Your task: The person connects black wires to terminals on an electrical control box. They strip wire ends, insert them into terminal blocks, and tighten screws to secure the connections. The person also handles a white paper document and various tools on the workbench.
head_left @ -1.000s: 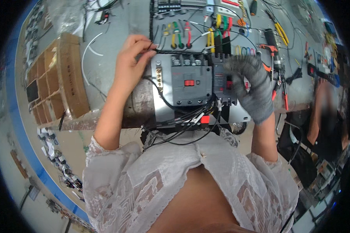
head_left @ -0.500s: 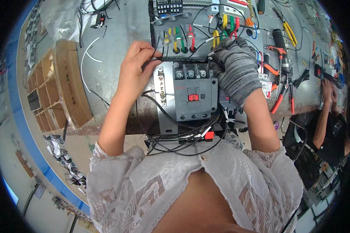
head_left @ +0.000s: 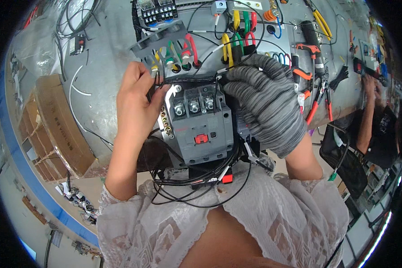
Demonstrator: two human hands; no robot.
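Note:
A grey contactor [head_left: 204, 129] with a small red piece on its front sits before me on a metal mounting plate. Along its top edge runs a black wire bundle [head_left: 190, 81]. My bare left hand [head_left: 136, 102] pinches a thin black wire at the bundle's left end, beside a strip of brass screw terminals [head_left: 166, 123]. At the right end of the bundle, my right hand [head_left: 270, 100], in a grey striped knitted glove, has its fingers curled; the glove hides what lies in them. A loose loop of black wires [head_left: 194, 181] hangs over the plate's near edge.
Yellow, green and red cables [head_left: 237, 38] rise behind the contactor. Pliers with red handles [head_left: 319, 100] and a screwdriver with an orange-and-black handle lie right. A divided cardboard box [head_left: 60, 127] stands left. Another person's arm [head_left: 367, 114] shows at far right.
The contactor and its plate now appear tilted and further left in view, as the whole view has shifted. Both hands stay at the two ends of the wire bundle.

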